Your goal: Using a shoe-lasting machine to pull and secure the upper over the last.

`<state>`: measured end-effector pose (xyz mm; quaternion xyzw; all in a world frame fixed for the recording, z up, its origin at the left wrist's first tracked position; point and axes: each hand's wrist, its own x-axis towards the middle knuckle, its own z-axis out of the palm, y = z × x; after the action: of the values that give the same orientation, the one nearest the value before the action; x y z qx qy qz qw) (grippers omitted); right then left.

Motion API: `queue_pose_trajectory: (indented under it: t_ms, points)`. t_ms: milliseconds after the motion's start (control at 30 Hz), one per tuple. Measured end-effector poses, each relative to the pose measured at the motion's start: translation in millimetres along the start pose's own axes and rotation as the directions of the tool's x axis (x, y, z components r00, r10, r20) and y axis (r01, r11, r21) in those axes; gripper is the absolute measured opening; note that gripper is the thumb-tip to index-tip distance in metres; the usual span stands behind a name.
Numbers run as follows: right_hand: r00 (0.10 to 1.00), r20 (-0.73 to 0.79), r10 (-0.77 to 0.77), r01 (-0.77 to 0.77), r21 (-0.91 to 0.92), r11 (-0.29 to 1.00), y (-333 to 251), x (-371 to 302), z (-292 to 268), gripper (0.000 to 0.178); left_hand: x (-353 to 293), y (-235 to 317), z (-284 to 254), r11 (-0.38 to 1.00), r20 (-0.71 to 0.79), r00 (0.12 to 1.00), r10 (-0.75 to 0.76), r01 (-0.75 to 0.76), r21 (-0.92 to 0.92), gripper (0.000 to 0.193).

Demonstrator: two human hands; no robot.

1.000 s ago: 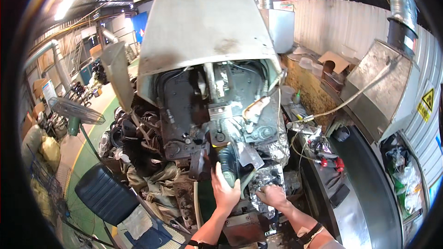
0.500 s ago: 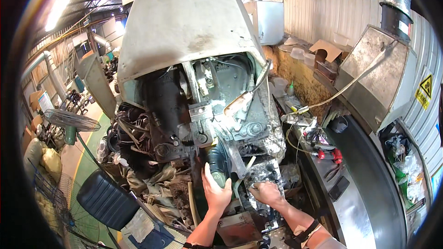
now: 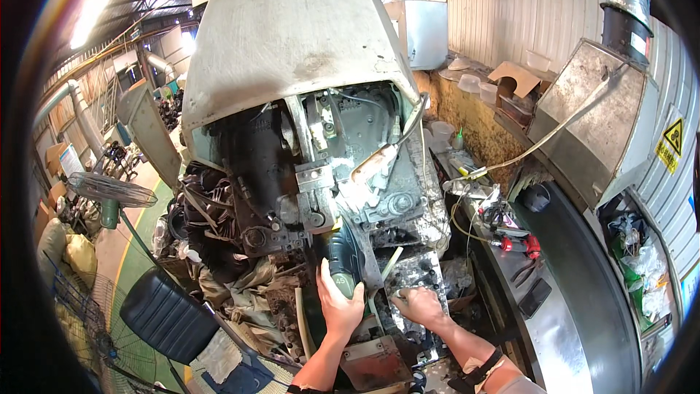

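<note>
My left hand point(image 3: 340, 305) is wrapped round the near end of a dark shoe upper point(image 3: 343, 252) pulled over a green shoe last point(image 3: 343, 280). The upper's far end points into the work area of a large machine point(image 3: 319, 175), below its metal clamp parts. Over a scuffed metal control plate point(image 3: 408, 277) on the machine's near side, my right hand point(image 3: 421, 305) is closed in a fist; what it grips, if anything, is hidden by the fingers. A small pale stick-like lever point(image 3: 392, 263) rises just beyond that hand.
A lamp point(image 3: 373, 164) lights the machine's middle. To the right a bench holds a red-handled tool point(image 3: 520, 246), a phone-like dark slab point(image 3: 535, 298) and a dark conveyor belt point(image 3: 583, 277). On the left stand a black chair point(image 3: 169, 314) and a fan point(image 3: 113, 193). Crumpled cloth point(image 3: 237, 277) lies beside the machine.
Both hands keep their grip and place almost unchanged. The view has shifted very slightly; the shoe upper stays at the machine.
</note>
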<state>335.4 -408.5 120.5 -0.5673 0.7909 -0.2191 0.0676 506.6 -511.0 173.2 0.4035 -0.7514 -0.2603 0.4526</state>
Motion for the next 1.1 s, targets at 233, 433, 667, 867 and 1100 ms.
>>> queue_pose_trajectory:
  t_ms: [233, 433, 667, 867, 1100]
  points:
    - [0.999, -0.006, 0.037, -0.036, 0.049, 0.998, 0, 2, -1, 0.031, 26, 5, -9, 0.941, -0.073, 0.962, 0.262, -0.238, 0.239, 0.077]
    - [0.999, -0.021, 0.048, -0.046, 0.065, 0.997, -1, 2, -3, 0.03, 57, 5, -7, 0.869, 0.095, 0.955, 0.282, -0.296, 0.396, 0.063]
    - [0.997, -0.05, 0.053, -0.049, 0.09, 0.995, -5, -2, -7, 0.028, 53, 7, -8, 0.84, 0.113, 0.946, 0.305, -0.323, 0.436, 0.059]
    - [0.991, -0.136, -0.003, 0.021, 0.134, 0.991, -5, 0, -6, 0.026, 52, 11, -9, 0.856, 0.084, 0.939, 0.333, -0.339, 0.389, 0.048]
    - [0.987, -0.161, 0.001, 0.02, 0.125, 0.992, -6, 4, -6, 0.026, 59, 8, -8, 0.866, -0.011, 0.916, 0.401, -0.375, 0.331, 0.038]
